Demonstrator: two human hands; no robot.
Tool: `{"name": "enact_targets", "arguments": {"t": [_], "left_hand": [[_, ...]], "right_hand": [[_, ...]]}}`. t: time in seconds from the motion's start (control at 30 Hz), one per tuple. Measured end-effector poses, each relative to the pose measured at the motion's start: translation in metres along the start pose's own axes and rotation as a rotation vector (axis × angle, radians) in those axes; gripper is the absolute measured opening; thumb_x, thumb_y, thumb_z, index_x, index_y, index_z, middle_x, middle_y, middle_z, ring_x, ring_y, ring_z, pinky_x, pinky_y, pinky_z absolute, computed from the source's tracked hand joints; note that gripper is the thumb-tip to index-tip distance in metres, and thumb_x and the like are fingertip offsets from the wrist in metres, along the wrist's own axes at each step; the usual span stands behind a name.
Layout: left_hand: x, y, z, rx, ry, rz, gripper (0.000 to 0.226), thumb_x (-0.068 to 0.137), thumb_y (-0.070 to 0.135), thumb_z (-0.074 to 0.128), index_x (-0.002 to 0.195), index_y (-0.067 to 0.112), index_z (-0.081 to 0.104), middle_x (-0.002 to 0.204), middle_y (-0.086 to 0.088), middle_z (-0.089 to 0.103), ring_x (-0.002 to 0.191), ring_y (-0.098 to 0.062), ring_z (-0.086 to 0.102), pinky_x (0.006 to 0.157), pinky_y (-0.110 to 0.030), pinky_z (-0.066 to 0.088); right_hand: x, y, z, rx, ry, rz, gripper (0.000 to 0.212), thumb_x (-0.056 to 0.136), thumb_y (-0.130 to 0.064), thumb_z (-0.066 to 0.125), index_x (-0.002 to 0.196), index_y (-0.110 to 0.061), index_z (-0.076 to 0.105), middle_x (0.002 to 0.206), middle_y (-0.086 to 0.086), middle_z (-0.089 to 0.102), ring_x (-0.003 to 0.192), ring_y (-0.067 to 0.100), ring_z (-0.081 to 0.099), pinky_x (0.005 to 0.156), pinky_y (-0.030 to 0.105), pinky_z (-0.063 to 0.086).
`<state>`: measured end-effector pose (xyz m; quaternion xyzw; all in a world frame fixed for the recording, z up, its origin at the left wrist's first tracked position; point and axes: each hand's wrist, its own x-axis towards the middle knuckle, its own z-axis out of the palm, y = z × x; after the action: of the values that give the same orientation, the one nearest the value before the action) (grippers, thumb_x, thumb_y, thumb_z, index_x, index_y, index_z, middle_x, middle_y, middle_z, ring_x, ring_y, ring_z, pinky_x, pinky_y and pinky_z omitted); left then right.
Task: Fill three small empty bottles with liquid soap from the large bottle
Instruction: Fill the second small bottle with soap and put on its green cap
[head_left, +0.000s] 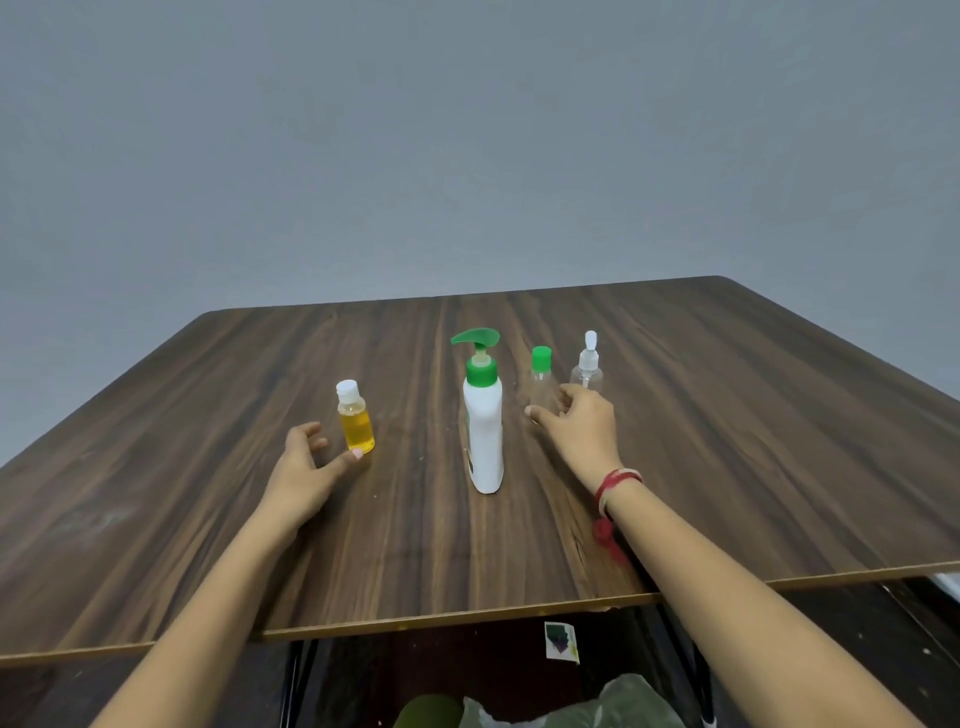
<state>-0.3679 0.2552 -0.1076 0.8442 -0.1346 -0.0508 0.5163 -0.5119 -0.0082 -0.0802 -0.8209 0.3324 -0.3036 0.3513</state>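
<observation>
Forearms are reaching across the dark wood-grain counter (727, 441), with one small bottle of three looking filled.

Standing mid-counter between the hands, the large white plastic soap bottle with a green pump (484, 431) is holding its long axis vertical, spout pointing to the person's left. The small clear bottle with a white flip cap (356, 423) is showing yellow liquid and sitting capped, so I judge it done. The left grip (306, 457) is lying released beside it, thumb tip touching its base. The right grip (576, 421) is curling thumb and fingers round the clear green-capped bottle (542, 382). That one and the clear white-sprayer bottle (588, 366) just behind are looking empty, both upright and awaiting soap.
</observation>
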Motion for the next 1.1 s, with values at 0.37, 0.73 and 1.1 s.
{"name": "enact_targets", "arguments": {"t": [0.37,0.73,1.1], "left_hand": [[-0.05,-0.002,-0.003,-0.107,0.06,0.141,0.059,0.085,0.027,0.068,0.137,0.022,0.04,0.146,-0.006,0.04,0.128,-0.021,0.045,0.101,-0.038,0.039],[-0.071,0.007,0.019,-0.145,0.081,0.312,0.038,0.087,0.032,0.067,0.12,0.039,0.05,0.132,0.008,0.049,0.121,-0.011,0.049,0.098,-0.037,0.044],[-0.099,0.037,0.036,-0.304,-0.165,0.532,0.038,0.087,0.046,0.052,0.115,0.023,0.063,0.11,0.011,0.068,0.108,-0.005,0.061,0.087,-0.019,0.047]], "right_hand": [[0.012,-0.009,0.021,-0.108,0.042,0.059,0.036,0.085,-0.03,0.065,0.111,-0.006,0.058,0.11,0.013,0.066,0.106,0.031,0.059,0.087,0.032,0.046],[-0.04,0.005,-0.03,-0.278,-0.142,-0.056,0.026,0.079,-0.03,0.063,0.097,-0.011,0.062,0.097,0.008,0.069,0.097,0.03,0.062,0.078,0.032,0.047],[-0.115,-0.035,-0.027,0.028,-0.518,-0.248,0.023,0.074,-0.021,0.071,0.096,-0.02,0.065,0.077,-0.006,0.068,0.054,-0.004,0.054,0.06,0.01,0.044]]}}
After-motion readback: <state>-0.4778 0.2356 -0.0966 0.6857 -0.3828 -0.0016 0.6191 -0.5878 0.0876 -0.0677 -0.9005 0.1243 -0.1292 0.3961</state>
